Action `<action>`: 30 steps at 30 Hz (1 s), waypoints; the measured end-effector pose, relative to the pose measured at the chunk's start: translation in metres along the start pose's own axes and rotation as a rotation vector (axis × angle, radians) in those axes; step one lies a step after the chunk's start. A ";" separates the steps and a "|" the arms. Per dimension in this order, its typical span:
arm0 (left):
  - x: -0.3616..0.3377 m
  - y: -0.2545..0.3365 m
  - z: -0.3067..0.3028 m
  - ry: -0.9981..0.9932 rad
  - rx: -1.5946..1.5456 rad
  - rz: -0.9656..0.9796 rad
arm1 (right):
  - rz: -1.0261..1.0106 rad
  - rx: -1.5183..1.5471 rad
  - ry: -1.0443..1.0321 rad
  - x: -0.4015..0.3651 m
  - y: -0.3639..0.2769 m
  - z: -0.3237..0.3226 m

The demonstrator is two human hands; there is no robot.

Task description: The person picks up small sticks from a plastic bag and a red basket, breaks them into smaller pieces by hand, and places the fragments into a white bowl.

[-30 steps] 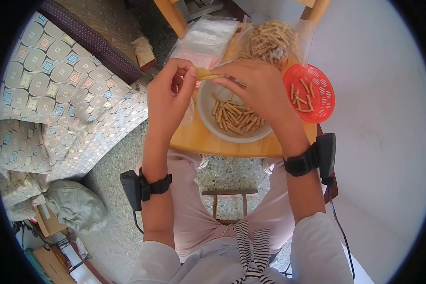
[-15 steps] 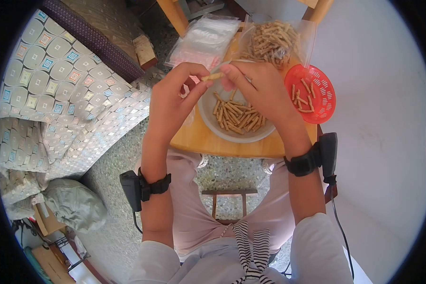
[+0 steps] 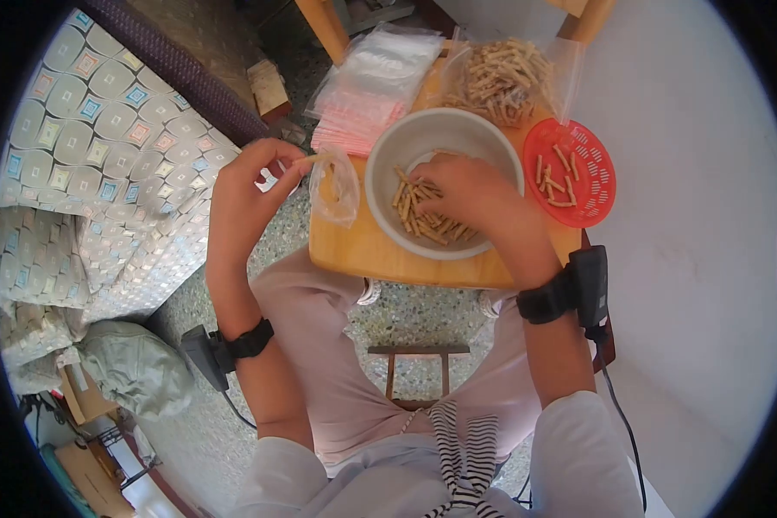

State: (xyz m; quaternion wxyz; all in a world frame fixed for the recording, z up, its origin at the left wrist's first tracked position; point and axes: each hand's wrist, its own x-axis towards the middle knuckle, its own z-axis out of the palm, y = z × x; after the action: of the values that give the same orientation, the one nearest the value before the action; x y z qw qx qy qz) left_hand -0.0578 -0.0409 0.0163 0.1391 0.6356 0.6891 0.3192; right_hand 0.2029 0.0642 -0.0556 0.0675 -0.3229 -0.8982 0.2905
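Observation:
My left hand [image 3: 255, 190] pinches a short tan stick [image 3: 316, 159] by one end. The stick's other end is over a small clear plastic bag [image 3: 337, 200], which lies at the left edge of the wooden chair seat [image 3: 341, 246]. Inside the grey bowl [image 3: 380, 211], my right hand [image 3: 468, 194] reaches down with thumb and forefinger apart. Its fingertips touch a heap of similar tan sticks [image 3: 419, 223]. My palm covers part of the heap, and some fingers are hidden beneath the hand.
A red perforated basket [image 3: 596, 203] at the right holds several sticks. Behind the bowl lies a large clear bag full of sticks [image 3: 505, 78]. Flat zip bags [image 3: 380, 73] are stacked at the back left. A white wall [image 3: 682, 216] borders the right side.
My hands have moved apart. The left went left toward the small bag, keeping a stick in its fingertips. The right let go of that stick and dropped into the bowl.

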 end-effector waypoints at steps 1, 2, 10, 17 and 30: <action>-0.002 -0.002 0.000 0.001 0.001 -0.001 | -0.005 -0.044 -0.019 0.001 -0.001 0.002; -0.005 -0.006 0.001 -0.009 0.030 0.071 | -0.007 -0.044 -0.018 0.003 -0.001 0.004; -0.016 0.005 0.007 -0.211 0.170 0.002 | 0.139 -0.221 -0.036 0.011 -0.003 0.013; -0.015 0.005 0.006 -0.158 0.222 -0.074 | 0.110 -0.254 -0.015 0.011 0.008 0.020; -0.014 -0.002 0.026 -0.165 0.350 -0.035 | 0.027 -0.172 0.278 0.011 0.002 0.002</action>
State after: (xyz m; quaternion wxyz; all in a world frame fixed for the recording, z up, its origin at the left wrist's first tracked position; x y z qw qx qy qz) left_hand -0.0419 -0.0475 -0.0079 0.0879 0.6618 0.7314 0.1389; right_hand 0.1947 0.0708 -0.0590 0.1594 -0.3764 -0.8974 0.1662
